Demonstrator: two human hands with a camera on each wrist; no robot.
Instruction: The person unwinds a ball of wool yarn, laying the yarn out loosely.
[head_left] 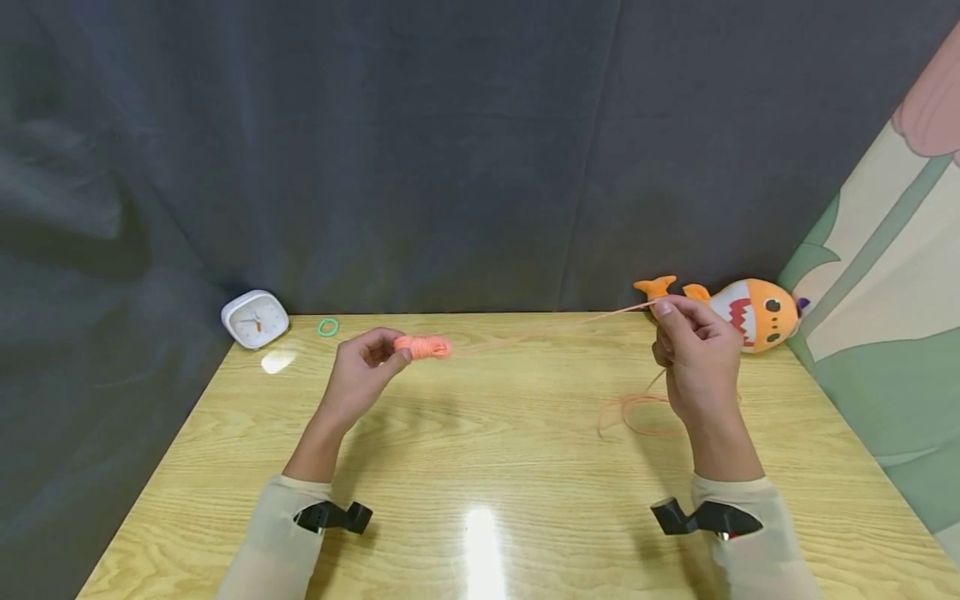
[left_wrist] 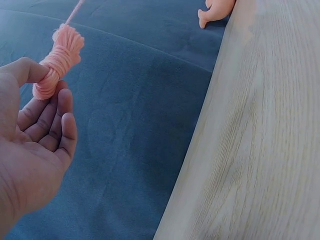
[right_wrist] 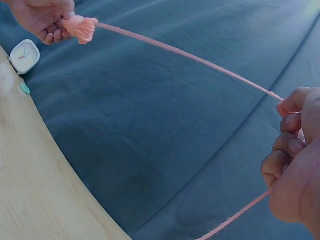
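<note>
Between thumb and fingers, my left hand [head_left: 362, 371] pinches one end of a small wound bundle of coral-pink yarn [head_left: 423, 347]. From the bundle's other end a single strand [right_wrist: 190, 56] runs taut across to my right hand [head_left: 699, 354]. Thumb and index finger grip the strand there, the other fingers curled in. Below the right hand the yarn hangs down, and its loose tail [head_left: 643, 414] lies in loops on the table. Both hands are raised over the wooden tabletop.
At the back left stand a white square clock [head_left: 257, 320] and a green ring [head_left: 327, 327]. An orange shark plush [head_left: 763, 315] lies at the back right, partly behind my right hand. A dark curtain [head_left: 420, 158] hangs along the table's [head_left: 480, 450] far edge.
</note>
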